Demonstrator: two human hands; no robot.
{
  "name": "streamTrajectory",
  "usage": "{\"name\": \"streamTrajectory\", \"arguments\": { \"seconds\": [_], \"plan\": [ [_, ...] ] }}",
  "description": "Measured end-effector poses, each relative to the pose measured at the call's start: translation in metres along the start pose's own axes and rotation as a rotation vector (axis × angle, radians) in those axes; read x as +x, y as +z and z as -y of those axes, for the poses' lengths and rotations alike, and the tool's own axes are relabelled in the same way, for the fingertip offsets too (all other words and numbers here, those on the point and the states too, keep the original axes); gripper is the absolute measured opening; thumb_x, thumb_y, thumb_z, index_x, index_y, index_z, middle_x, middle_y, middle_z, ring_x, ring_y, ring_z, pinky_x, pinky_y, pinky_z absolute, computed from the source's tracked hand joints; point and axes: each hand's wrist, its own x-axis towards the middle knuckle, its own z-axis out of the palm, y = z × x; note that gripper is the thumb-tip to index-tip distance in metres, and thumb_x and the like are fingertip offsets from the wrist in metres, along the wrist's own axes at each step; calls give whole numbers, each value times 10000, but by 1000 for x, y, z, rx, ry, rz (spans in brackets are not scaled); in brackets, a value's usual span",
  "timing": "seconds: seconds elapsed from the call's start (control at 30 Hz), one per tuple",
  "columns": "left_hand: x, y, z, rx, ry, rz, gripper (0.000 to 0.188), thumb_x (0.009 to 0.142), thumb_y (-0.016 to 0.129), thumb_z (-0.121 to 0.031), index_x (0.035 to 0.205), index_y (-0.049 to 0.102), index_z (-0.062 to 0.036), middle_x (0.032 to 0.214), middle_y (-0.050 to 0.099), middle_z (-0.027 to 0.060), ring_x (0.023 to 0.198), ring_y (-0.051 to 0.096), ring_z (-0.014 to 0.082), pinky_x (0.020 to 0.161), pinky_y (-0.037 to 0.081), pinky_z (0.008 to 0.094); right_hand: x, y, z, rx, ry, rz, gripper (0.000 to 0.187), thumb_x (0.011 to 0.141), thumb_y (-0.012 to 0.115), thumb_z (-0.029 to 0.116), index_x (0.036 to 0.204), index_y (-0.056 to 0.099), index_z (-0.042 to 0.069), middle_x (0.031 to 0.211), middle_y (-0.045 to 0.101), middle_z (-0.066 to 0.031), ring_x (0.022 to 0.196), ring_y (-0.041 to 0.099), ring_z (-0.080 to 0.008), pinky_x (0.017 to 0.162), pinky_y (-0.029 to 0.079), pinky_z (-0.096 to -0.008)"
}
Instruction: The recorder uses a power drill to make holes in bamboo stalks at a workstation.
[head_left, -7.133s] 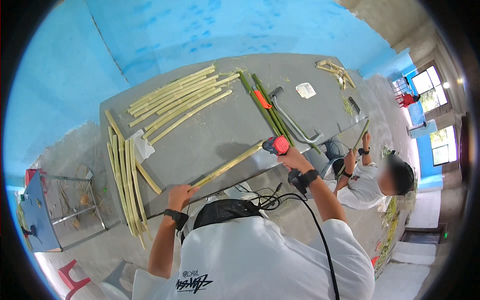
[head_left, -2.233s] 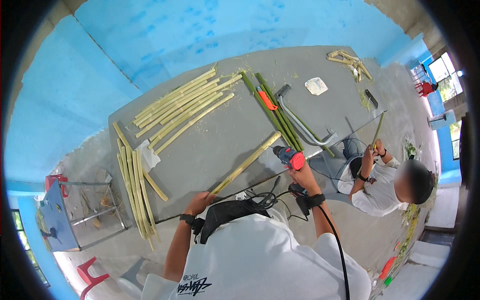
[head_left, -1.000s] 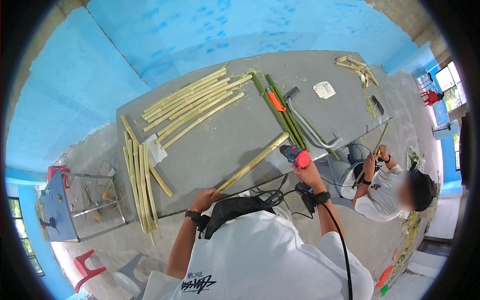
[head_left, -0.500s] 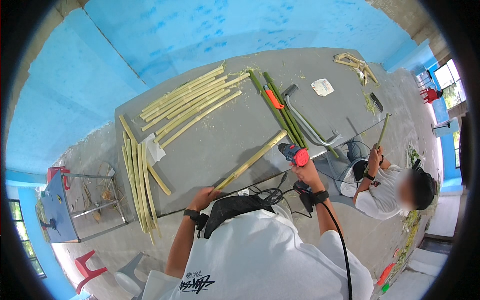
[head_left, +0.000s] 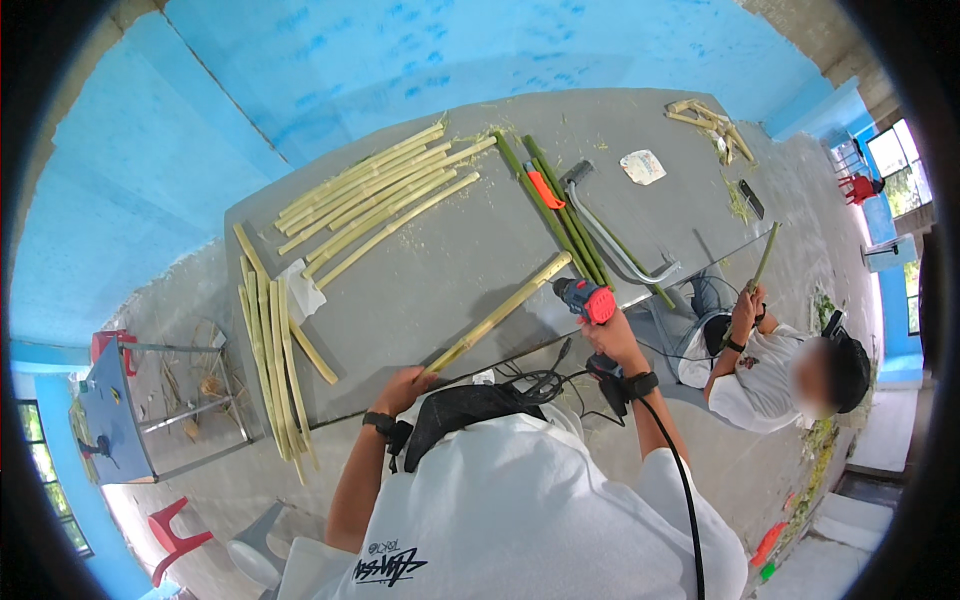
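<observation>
My left hand (head_left: pixel 403 388) is closed around the near end of a peeled bamboo pole (head_left: pixel 500 312), which slants away to the right over the grey table (head_left: pixel 400 290). In my right hand (head_left: pixel 614 338) is a red and black cordless drill (head_left: pixel 587 299), held by its grip. Its front end points left, close to the pole's far end; whether they touch I cannot tell. Beyond the drill lie dark green bamboo poles (head_left: pixel 560 215), with an orange-handled tool (head_left: pixel 545 190) on top and a hacksaw (head_left: pixel 605 235) beside them.
Several peeled poles (head_left: pixel 370 190) lie at the back left, and more (head_left: pixel 270 360) overhang the left edge. Short bamboo pieces (head_left: pixel 712 125) and a paper scrap (head_left: pixel 642 167) lie to the right. A black cable (head_left: pixel 535 385) loops near my waist. A seated co-worker (head_left: pixel 775 370) holds a green stick.
The drill has shifted slightly left, and the held pole's far end has moved a little left and away. Both hands keep their hold. The whole view has shifted slightly.
</observation>
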Motion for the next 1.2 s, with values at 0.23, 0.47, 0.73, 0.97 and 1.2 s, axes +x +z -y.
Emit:
{"name": "streamTrajectory", "arguments": {
  "seconds": [0.23, 0.47, 0.73, 0.97, 1.2],
  "plan": [
    [-1, -6, -13, 42, -18, 18, 455, 994, 523, -416, 864, 591, 15, 741, 550, 182, 677, 473, 300, 648, 411, 419, 1, -5, 6, -37, 14, 55, 124, 771, 676, 103, 860, 621, 38, 620, 552, 6, 480, 511, -101, 459, 403, -281],
    [0, -5, -16, 51, -24, 42, 455, 1022, 471, -386, 855, 570, 26, 705, 520, 169, 637, 449, 272, 619, 410, 408, 6, -3, 17, -194, -19, -7, 189, 750, 657, 103, 911, 604, 19, 690, 589, -58, 657, 602, -179, 616, 489, -329],
    [3, -10, -18, 63, -104, 88, 520, 1007, 451, -459, 867, 591, 22, 741, 556, 186, 683, 492, 317, 653, 416, 429, 15, -6, 40, -436, 45, 31, 272, 742, 658, 143, 974, 606, 11, 730, 628, -128, 664, 632, -260, 645, 497, -378],
    [3, -9, -16, 39, -148, 98, 585, 988, 450, -526, 854, 614, 19, 777, 598, 221, 719, 531, 379, 676, 420, 456, 20, -8, 52, -434, 30, 61, 259, 737, 668, 157, 937, 611, 2, 704, 618, -134, 627, 636, -264, 610, 498, -383],
    [3, -11, -16, 67, -124, 96, 555, 1003, 437, -479, 844, 610, 24, 728, 573, 173, 670, 514, 294, 653, 425, 420, 21, -7, 51, -416, 51, 66, 214, 734, 674, 121, 908, 596, 24, 636, 567, -70, 523, 572, -192, 497, 460, -341]
  ]
}}
